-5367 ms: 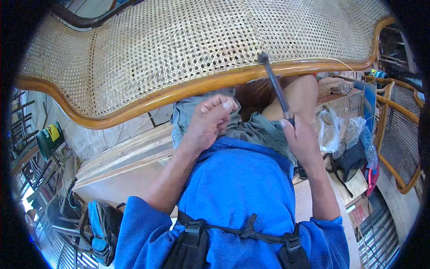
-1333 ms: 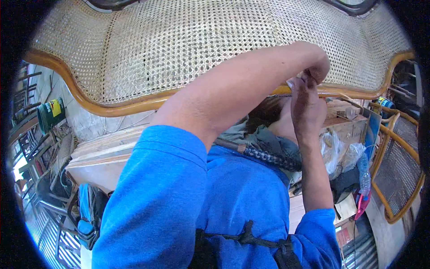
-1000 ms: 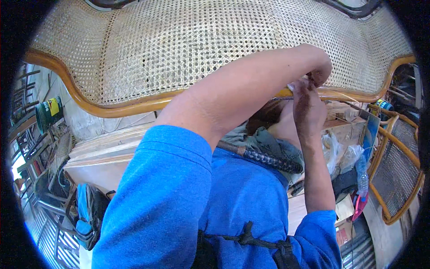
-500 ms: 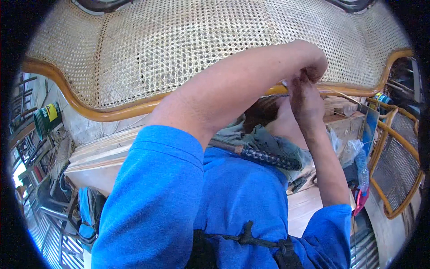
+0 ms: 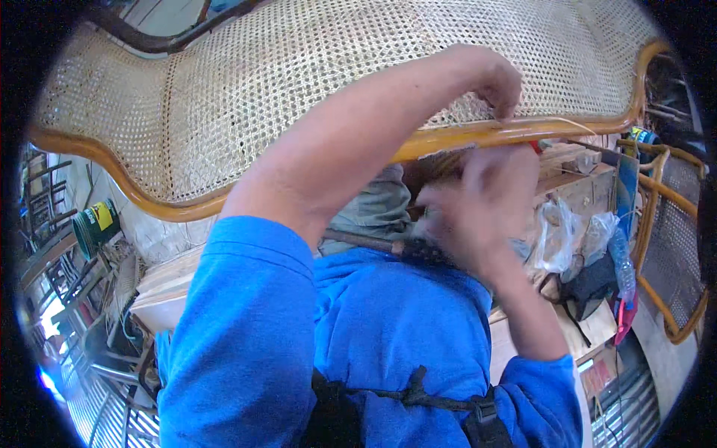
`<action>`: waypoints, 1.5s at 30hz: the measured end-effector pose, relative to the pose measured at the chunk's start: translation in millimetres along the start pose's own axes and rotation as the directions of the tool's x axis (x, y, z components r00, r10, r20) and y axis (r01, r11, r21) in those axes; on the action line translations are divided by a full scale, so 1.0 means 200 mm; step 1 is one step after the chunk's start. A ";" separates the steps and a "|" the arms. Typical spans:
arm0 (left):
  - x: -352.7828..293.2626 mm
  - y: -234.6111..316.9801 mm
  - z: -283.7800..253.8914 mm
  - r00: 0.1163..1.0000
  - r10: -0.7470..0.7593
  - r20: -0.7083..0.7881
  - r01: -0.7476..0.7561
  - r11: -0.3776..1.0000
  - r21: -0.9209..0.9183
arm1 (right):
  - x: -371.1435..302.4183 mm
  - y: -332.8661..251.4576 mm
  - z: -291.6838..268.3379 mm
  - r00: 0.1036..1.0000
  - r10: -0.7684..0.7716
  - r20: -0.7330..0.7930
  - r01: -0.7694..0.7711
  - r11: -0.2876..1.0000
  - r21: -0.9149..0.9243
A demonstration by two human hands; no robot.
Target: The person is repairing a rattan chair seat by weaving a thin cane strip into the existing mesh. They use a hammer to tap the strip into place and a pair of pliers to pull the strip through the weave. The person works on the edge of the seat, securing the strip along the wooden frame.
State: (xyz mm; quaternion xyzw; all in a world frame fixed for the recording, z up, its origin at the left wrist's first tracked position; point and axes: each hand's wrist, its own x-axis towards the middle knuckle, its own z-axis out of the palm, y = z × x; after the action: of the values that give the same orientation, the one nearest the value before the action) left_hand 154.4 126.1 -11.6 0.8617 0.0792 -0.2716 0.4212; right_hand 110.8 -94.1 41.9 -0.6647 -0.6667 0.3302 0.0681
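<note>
My left arm reaches across the woven cane panel (image 5: 299, 82). At its end my left hand (image 5: 499, 88) bends down, fingers curled together just above the panel's varnished wooden rail (image 5: 463, 137). What those fingers hold, if anything, is hidden. A thin pale cane strip (image 5: 571, 122) arcs over the rail to the right of that hand. Below the rail, my right hand (image 5: 467, 224) is smeared by motion, and its grip cannot be made out. It is over or beside a tool with a brownish shaft (image 5: 366, 241) and a dark grip, lying across my lap.
Pale boards (image 5: 172, 287) lie to the left, with a green and yellow can (image 5: 97, 228) beyond. Clear plastic bags (image 5: 556, 235) and a plastic bottle (image 5: 621, 261) are at the right. A wood-framed cane piece (image 5: 672, 246) leans at the far right.
My right hand has left the rail and come down toward my lap, away from my left hand. My left hand stays by the rail. The whole view has shifted and tilted somewhat.
</note>
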 end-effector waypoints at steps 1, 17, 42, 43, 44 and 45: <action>-0.01 -0.02 -0.01 1.000 0.014 0.014 -0.014 1.000 -0.007 | -0.05 -0.09 0.01 0.935 -0.038 0.353 -0.007 0.992 0.126; -0.05 -0.05 0.03 0.979 0.193 -0.070 -0.203 0.958 -0.203 | -0.37 0.20 -0.25 0.845 0.528 0.085 -0.519 0.770 0.372; 0.00 -0.12 0.07 0.973 0.207 -0.101 -0.229 0.922 -0.314 | -0.28 0.23 -0.16 0.909 0.414 -0.050 -0.396 0.893 0.213; 0.01 -0.13 0.07 0.976 0.199 -0.083 -0.215 0.921 -0.324 | -0.28 0.21 -0.18 0.903 0.427 -0.033 -0.409 0.883 0.231; 0.01 -0.14 0.07 0.979 0.191 -0.064 -0.202 0.921 -0.333 | -0.28 0.18 -0.21 0.898 0.440 -0.016 -0.422 0.872 0.248; 0.00 -0.13 0.07 0.982 0.177 -0.060 -0.186 0.932 -0.311 | -0.28 0.16 -0.23 0.891 0.454 0.003 -0.438 0.858 0.268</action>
State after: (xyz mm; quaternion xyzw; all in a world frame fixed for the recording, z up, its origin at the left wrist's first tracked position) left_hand 139.9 132.0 -36.3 0.7911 0.0481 -0.2021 0.5753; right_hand 167.9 -134.2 79.9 -0.7958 -0.4428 0.4017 0.0968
